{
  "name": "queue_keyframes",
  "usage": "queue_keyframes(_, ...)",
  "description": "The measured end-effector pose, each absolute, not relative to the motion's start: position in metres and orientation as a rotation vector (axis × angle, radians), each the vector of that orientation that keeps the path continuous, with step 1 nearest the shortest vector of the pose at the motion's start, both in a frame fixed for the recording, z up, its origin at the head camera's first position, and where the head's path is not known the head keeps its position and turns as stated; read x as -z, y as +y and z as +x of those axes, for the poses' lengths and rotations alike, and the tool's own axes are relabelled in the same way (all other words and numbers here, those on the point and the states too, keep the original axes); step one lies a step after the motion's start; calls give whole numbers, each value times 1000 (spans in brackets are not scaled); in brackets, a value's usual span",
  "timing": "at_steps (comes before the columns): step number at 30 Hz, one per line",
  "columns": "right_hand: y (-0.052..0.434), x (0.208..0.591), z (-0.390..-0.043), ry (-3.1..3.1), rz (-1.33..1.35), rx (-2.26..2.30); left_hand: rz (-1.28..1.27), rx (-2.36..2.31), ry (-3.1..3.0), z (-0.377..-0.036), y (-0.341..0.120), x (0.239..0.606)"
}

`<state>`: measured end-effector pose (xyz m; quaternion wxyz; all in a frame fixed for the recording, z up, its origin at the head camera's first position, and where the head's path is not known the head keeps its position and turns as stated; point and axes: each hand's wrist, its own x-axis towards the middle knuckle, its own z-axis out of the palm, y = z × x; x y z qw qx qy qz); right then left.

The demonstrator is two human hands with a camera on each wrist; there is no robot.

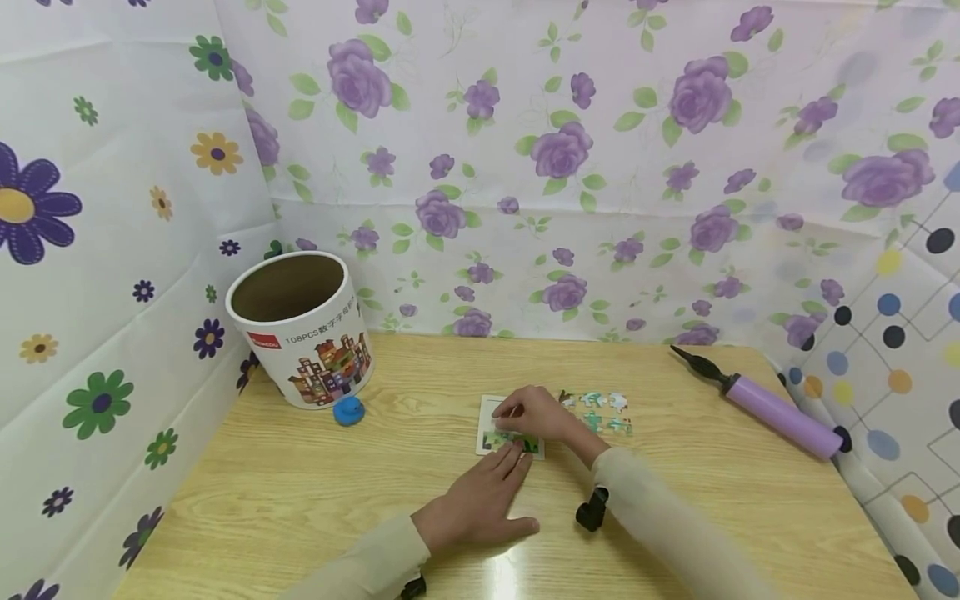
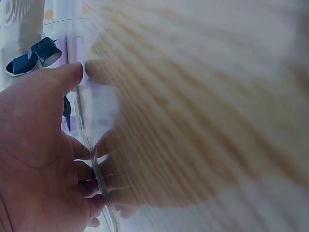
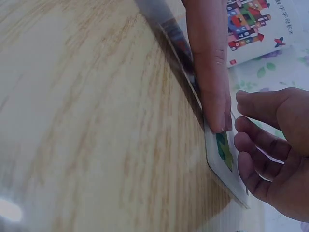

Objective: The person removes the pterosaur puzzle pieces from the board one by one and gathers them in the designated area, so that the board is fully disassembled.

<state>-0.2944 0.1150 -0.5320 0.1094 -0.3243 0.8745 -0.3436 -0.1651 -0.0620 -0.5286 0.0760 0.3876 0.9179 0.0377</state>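
Note:
A small white-framed puzzle board (image 1: 483,446) lies on the table, with green picture parts in its lower half. My left hand (image 1: 483,498) lies flat, its straight fingertips touching the board's near edge. Over the board is my right hand (image 1: 542,414), fingers bent downward, and a pale puzzle piece (image 1: 498,424) shows at its fingertips. In the right wrist view the right hand (image 3: 285,150) has thumb and fingers close together beside the board (image 3: 212,150); the piece itself is hard to make out there. Several loose puzzle pieces (image 1: 594,422) lie right of the board.
A large white bucket (image 1: 330,333) with printed blocks stands at the back left. A blue toy duck (image 1: 348,410) sits just before it. A purple hand pump (image 1: 780,414) lies along the right side of the wooden table (image 1: 300,492). Patterned cloth surrounds the table.

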Motion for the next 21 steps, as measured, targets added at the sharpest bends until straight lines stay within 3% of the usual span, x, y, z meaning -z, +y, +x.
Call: queue_keyframes(21,109,536,-292,2548,-972,988,1190,-145,2734,-165,-63,528)
